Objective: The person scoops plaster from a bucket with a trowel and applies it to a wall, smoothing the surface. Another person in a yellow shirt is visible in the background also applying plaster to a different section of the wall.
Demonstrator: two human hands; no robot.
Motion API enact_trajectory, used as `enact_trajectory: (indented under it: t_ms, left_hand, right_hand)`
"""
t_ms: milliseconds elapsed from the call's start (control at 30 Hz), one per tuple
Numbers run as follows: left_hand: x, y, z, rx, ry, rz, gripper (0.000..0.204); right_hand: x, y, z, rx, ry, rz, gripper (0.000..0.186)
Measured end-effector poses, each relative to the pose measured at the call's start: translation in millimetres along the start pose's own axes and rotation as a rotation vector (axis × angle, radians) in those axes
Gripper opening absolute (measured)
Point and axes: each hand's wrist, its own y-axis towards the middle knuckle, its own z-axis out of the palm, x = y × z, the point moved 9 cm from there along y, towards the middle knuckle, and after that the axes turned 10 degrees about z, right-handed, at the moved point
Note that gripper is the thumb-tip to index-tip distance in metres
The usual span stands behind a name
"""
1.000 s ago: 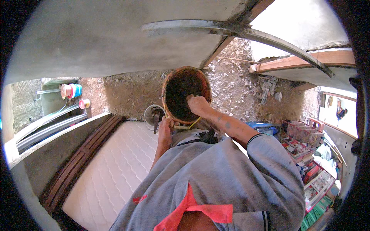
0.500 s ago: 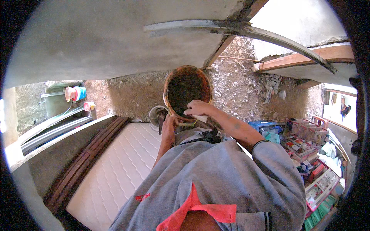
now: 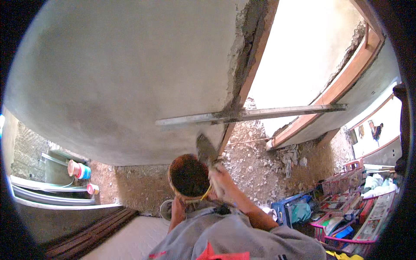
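My right hand [image 3: 222, 178] is closed on the handle of a trowel [image 3: 206, 149]. The dark grey blade points up and away, over the right part of the bucket's rim; whether mortar lies on it is hard to tell. A round bucket [image 3: 170, 178] with a dark inside is close to my body, its mouth tilted toward the view. My left hand [image 3: 178, 209] is at the bucket's near left side, with its fingers mostly hidden. Beyond the trowel rises a grey plastered wall [image 3: 130, 73] with a rough, broken edge along a wooden frame [image 3: 255, 56].
A long straight bar [image 3: 277, 112] crosses the doorway at the wall's edge. Rubble [image 3: 251, 151] covers the ground ahead. Crates of tools [image 3: 342, 216] stand at right. A pale mattress [image 3: 130, 238] and dark wooden boards [image 3: 93, 234] lie at left. A small pale bucket [image 3: 166, 209] is beside my left hand.
My right hand has come up out of the bucket's mouth, and the trowel blade now shows above the rim. The view has tilted up toward the wall. My left hand stays by the bucket.
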Motion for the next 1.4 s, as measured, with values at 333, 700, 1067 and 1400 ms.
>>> enact_trajectory:
  t_ms: [333, 700, 1067, 1400]
  left_hand:
    - [23.1, -19.6, -26.5, 0.059, 0.111, -0.036, 0.033]
    - [13.6, -39.6, -29.8, -0.039, 0.165, 0.069, 0.029]
    - [9.7, -43.5, -23.5, 0.032, 0.099, 0.034, 0.029]
    - [0.1, -30.0, -26.1, 0.077, 0.366, 0.158, 0.029]
  right_hand:
    - [36.0, -62.8, 1.8, -0.070, -1.142, -0.350, 0.041]
    - [-98.0, 1.5, 53.3, 0.419, -1.794, -0.579, 0.023]
    - [-124.7, -9.5, 71.2, 0.549, -1.583, -0.412, 0.025]
    - [-115.1, -11.6, 24.4, 0.533, -0.924, 0.245, 0.039]
